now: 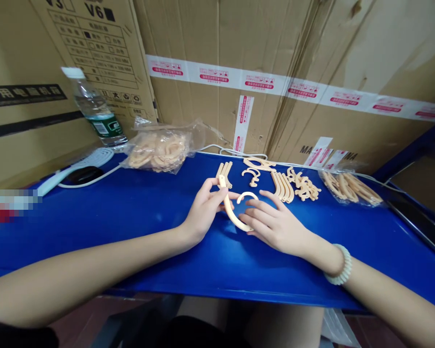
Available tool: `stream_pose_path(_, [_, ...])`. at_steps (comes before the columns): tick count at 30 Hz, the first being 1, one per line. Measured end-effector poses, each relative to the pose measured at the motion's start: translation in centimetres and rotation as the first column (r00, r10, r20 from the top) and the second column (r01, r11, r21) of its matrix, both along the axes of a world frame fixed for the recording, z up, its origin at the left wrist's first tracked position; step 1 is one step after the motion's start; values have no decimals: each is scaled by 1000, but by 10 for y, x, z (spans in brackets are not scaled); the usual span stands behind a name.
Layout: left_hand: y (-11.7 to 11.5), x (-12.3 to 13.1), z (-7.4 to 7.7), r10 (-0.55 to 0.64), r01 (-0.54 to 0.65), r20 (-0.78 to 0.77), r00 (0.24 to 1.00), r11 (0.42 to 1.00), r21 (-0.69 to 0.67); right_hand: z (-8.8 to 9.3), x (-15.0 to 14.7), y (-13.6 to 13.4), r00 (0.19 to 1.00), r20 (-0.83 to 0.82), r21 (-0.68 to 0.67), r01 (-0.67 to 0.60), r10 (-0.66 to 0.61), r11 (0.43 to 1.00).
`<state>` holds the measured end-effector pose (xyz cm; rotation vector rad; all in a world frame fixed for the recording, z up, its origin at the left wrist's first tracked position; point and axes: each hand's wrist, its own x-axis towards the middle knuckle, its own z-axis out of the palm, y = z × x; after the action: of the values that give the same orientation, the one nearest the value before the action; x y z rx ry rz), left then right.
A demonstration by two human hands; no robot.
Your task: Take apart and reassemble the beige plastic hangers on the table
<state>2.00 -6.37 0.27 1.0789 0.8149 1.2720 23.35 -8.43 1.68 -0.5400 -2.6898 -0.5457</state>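
Note:
My left hand [205, 209] pinches the upper end of a long curved beige plastic piece [227, 205] between thumb and fingers. My right hand [273, 223] holds that piece's lower end and a smaller beige C-shaped piece [247, 195] against it with its fingertips. Both hands hover just above the blue table top [130, 212]. A pale bead bracelet [342, 266] circles my right wrist.
Behind the hands lie loose beige curved parts [282, 183] and straight ones [224, 170]. A clear bag of parts [351, 187] sits at right, another bag [159, 151] at back left. A water bottle [94, 110], white power strip [76, 166] and cardboard boxes [275, 72] line the back.

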Motion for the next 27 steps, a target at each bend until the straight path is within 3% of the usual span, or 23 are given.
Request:
stream_pose_path(2, [1,0,-2,39,-38,-19,999,999,38,1,5,4,998,-48,-45,28,-30,999])
stream_pose_path(4, [3,-2,-4,151,-139,-67,986,977,160,4,10,7,992,-96,-84,70,-78,994])
stream_pose_path(6, [6,-6,-3,314,-212,-193,929,884,416,6,12,9,984,-132,-75,108,-117,991])
stream_pose_path(7, [6,-9,-2,403,-184,-278,872,796,576,6,13,9,981,-144,-59,120,-128,991])
stream_pose_path(9, [7,-14,1,546,68,-443,711,573,817,5,12,8,977,-159,-33,135,-139,990])
stream_pose_path(10, [7,-16,3,592,246,-499,633,457,855,4,11,7,976,-164,-26,140,-143,990])
stream_pose_path(12, [6,-18,5,647,519,-560,518,283,806,3,9,4,974,-174,-17,142,-143,990])
stream_pose_path(13, [5,-18,5,661,589,-579,477,249,769,2,7,2,974,-179,-11,142,-142,990])
stream_pose_path(16, [2,-16,4,673,648,-620,404,268,713,3,3,-3,974,-182,15,142,-137,990])
stream_pose_path(21, [2,-16,3,640,721,-677,363,267,639,3,-4,-9,982,-158,8,106,-103,994])
stream_pose_path(27, [9,-21,12,646,695,-600,473,145,704,7,-8,-7,944,-307,-268,35,-120,963])
